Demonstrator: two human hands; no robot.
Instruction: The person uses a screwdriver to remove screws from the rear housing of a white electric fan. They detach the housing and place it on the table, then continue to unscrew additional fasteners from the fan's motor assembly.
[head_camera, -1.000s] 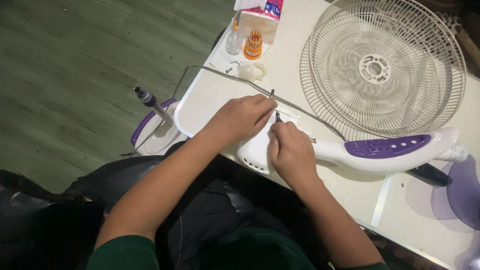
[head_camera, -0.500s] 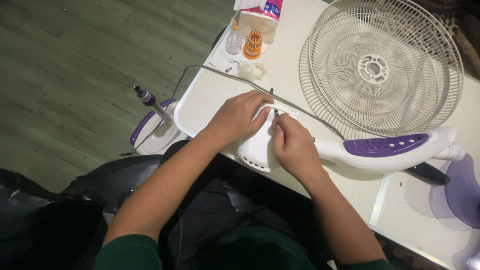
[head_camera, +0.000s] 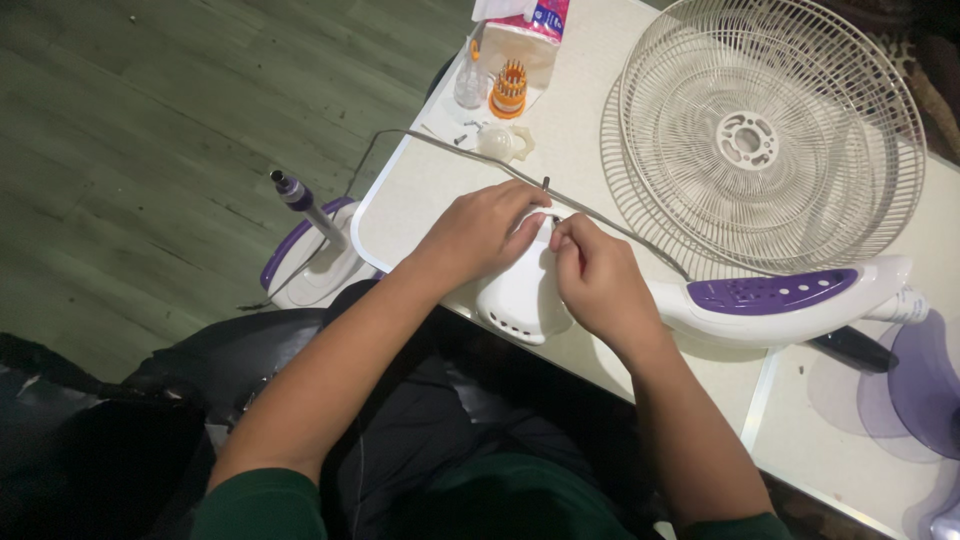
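Left hand: my left hand (head_camera: 483, 233) lies cupped over the white motor housing (head_camera: 520, 295), steadying it.
Right hand: my right hand (head_camera: 598, 275), fingers closed, pinches a thin dark tool (head_camera: 553, 217) just beside my left fingertips.
Beyond: fan grille (head_camera: 770, 130).

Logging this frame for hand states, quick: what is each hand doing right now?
Left hand: closed grip, steadying the white motor housing.
Right hand: fingers pinched on a small dark tool at the housing; what kind of tool cannot be told.

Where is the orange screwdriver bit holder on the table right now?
In the head view, the orange bit holder stands near the table's far left edge, between a small clear bottle and the white fan grille.
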